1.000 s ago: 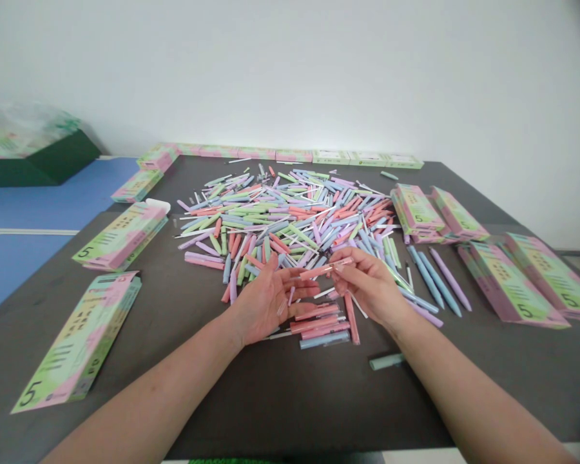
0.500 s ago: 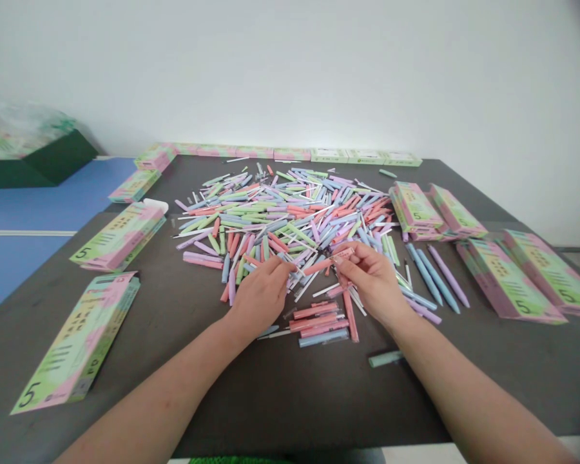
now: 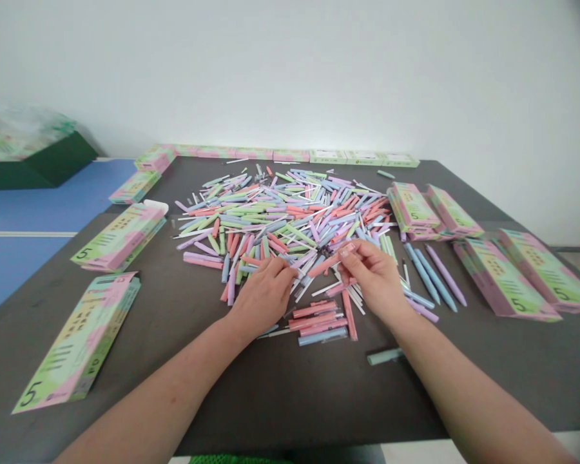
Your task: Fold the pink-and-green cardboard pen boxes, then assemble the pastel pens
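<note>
Two bare hands over a dark tabletop (image 3: 290, 403), at the near edge of a heap of pastel pens (image 3: 280, 216) in pink, green, blue and lilac, thin white sticks mixed through. Right hand (image 3: 374, 280) closed in a pinch, thumb and fingertips (image 3: 345, 254) gripping a pink pen (image 3: 326, 264) slanted across the front of the heap. Left hand (image 3: 263, 298) curled over, fingers (image 3: 283, 270) down among the pens at the heap's edge, near the right hand; any grip on a pen impossible to tell from this view. Just below the hands, a loose group of pink pens (image 3: 314, 319) alongside a blue pen in a clear sleeve (image 3: 323, 336), with a lone pink pen (image 3: 348, 314) beside them. Farther right, blue pens (image 3: 423, 274) and a lilac pen (image 3: 445, 274) lying nearly parallel, a pale green pen (image 3: 384, 356) apart near the table's near side. Pastel boxes printed with a large 5 around the table: one flat at front left (image 3: 80, 341), a stack at right (image 3: 413, 207), a long row along the far edge (image 3: 290, 155). Beyond the table at left, a dark green box (image 3: 33, 164) on a blue surface (image 3: 62, 183).
</note>
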{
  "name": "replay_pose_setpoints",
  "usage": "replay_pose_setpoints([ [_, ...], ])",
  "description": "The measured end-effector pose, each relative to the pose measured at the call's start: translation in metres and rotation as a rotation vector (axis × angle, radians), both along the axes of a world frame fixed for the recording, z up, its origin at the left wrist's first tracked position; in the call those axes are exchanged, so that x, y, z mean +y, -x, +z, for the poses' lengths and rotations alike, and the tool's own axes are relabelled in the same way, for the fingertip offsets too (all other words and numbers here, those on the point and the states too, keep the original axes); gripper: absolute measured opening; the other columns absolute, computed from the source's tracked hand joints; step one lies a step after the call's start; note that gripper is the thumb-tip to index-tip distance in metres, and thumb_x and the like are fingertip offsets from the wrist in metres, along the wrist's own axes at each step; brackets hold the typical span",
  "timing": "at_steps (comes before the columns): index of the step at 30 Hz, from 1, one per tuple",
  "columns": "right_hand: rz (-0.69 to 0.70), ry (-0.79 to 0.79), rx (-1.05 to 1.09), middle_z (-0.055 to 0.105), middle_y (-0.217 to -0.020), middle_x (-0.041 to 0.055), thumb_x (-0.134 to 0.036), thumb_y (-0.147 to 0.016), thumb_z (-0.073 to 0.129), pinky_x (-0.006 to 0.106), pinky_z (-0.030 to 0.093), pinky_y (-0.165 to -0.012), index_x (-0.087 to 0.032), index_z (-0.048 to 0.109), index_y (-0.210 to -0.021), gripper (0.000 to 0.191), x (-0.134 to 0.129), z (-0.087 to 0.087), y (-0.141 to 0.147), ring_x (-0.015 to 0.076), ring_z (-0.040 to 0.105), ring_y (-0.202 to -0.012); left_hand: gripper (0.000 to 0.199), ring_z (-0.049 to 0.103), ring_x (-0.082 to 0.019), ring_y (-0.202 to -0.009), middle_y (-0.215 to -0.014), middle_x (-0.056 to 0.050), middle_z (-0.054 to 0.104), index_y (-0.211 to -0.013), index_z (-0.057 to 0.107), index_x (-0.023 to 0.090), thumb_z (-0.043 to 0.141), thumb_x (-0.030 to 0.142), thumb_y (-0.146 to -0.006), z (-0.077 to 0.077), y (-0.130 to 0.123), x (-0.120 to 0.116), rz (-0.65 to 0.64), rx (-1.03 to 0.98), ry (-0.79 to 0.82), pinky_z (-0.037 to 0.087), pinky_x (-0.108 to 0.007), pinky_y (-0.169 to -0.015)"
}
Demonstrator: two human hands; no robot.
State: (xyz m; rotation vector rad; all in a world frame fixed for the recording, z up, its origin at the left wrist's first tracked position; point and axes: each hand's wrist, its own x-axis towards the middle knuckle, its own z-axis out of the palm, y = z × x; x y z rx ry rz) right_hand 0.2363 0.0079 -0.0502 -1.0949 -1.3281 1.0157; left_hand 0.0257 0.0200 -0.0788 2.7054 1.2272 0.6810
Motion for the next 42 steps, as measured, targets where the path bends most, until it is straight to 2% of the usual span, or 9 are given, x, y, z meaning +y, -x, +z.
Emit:
replay_pose_setpoints([
  [4, 0.092, 0.058, 0.018, 0.061, -0.065, -0.0026, -0.042, -0.087, 0.063, 0.021, 0.039, -0.044, -0.019, 0.061, -0.083, 0.023, 0.001, -0.006, 0.001, 0.0076, 0.049, -0.046, 0.025, 0.057, -0.023, -0.099, -0.102, -0.011, 0.063, -0.107, 0.060, 0.013, 0.038, 0.023, -0.098, 0.005, 0.000, -0.003, 0.010, -0.162, 0.012, 0.045, -0.039, -0.091],
  [9, 0.256, 0.092, -0.033, 0.066, -0.073, 0.0002, -0.036, -0.084, 0.066, 0.022, 0.046, -0.053, -0.018, 0.065, -0.090, 0.019, -0.008, -0.006, 0.016, 0.0094, 0.055, -0.056, 0.033, 0.061, -0.023, -0.098, -0.104, -0.012, 0.067, -0.117, 0.055, 0.013, 0.043, 0.036, -0.097, 0.006, -0.004, -0.008, -0.088, -0.260, 0.089, 0.047, -0.037, -0.087],
  [13, 0.264, 0.020, -0.088, 0.071, -0.088, 0.0038, -0.025, -0.085, 0.060, 0.027, 0.050, -0.063, -0.019, 0.065, -0.103, 0.019, -0.004, -0.007, 0.009, 0.0146, 0.063, -0.072, 0.031, 0.064, -0.023, -0.093, -0.101, -0.012, 0.069, -0.116, 0.054, 0.014, 0.037, 0.033, -0.099, 0.006, -0.006, -0.011, -0.030, -0.299, 0.207, 0.048, -0.034, -0.080],
  [18, 0.013, -0.269, -0.633, 0.070, -0.082, 0.0047, -0.004, -0.077, 0.051, 0.037, 0.047, -0.084, -0.019, 0.070, -0.081, 0.025, 0.017, -0.019, -0.023, 0.0207, 0.063, -0.086, 0.032, 0.063, -0.018, -0.076, -0.088, -0.006, 0.068, -0.120, 0.050, 0.016, 0.034, 0.035, -0.099, 0.011, -0.003, -0.012, 0.090, -0.457, 0.385, 0.046, -0.031, -0.071],
  [21, 0.095, -0.312, -0.908, 0.071, -0.088, 0.0069, -0.001, -0.077, 0.051, 0.039, 0.046, -0.087, -0.019, 0.073, -0.081, 0.029, 0.025, -0.029, -0.033, 0.0228, 0.062, -0.090, 0.031, 0.060, -0.015, -0.067, -0.084, -0.003, 0.065, -0.119, 0.049, 0.017, 0.035, 0.037, -0.099, 0.011, -0.002, -0.012, 0.102, -0.513, 0.442, 0.044, -0.029, -0.067],
  [25, 0.178, -0.352, -1.021, 0.071, -0.093, 0.0087, -0.006, -0.082, 0.057, 0.039, 0.046, -0.088, -0.017, 0.074, -0.087, 0.022, 0.027, -0.034, -0.031, 0.0234, 0.061, -0.091, 0.029, 0.055, -0.012, -0.059, -0.081, 0.000, 0.062, -0.120, 0.046, 0.019, 0.036, 0.038, -0.099, 0.007, -0.002, -0.012, 0.079, -0.558, 0.491, 0.042, -0.027, -0.060],
  [36, 0.198, -0.348, -1.067, 0.066, -0.098, 0.0130, -0.017, -0.085, 0.064, 0.042, 0.045, -0.088, -0.015, 0.071, -0.088, 0.008, 0.031, -0.038, -0.024, 0.0270, 0.058, -0.096, 0.029, 0.055, -0.012, -0.061, -0.084, -0.002, 0.062, -0.119, 0.044, 0.019, 0.035, 0.038, -0.099, 0.004, -0.002, -0.012, 0.030, -0.556, 0.511, 0.044, -0.028, -0.061],
  [39, 0.190, -0.344, -0.930, 0.066, -0.096, 0.0114, -0.020, -0.088, 0.059, 0.040, 0.044, -0.088, -0.016, 0.067, -0.087, 0.008, 0.028, -0.033, -0.023, 0.0253, 0.058, -0.096, 0.028, 0.055, -0.012, -0.060, -0.083, -0.001, 0.062, -0.118, 0.044, 0.020, 0.036, 0.038, -0.099, 0.004, -0.002, -0.013, 0.039, -0.559, 0.513, 0.043, -0.027, -0.061],
  [42, 0.108, -0.204, -0.621, 0.065, -0.088, 0.0066, -0.024, -0.090, 0.056, 0.036, 0.046, -0.080, -0.018, 0.061, -0.088, 0.008, 0.022, -0.023, -0.021, 0.0206, 0.060, -0.086, 0.026, 0.055, -0.011, -0.060, -0.081, 0.000, 0.061, -0.116, 0.044, 0.020, 0.036, 0.037, -0.099, 0.006, -0.002, -0.013, 0.049, -0.570, 0.515, 0.043, -0.027, -0.060],
])
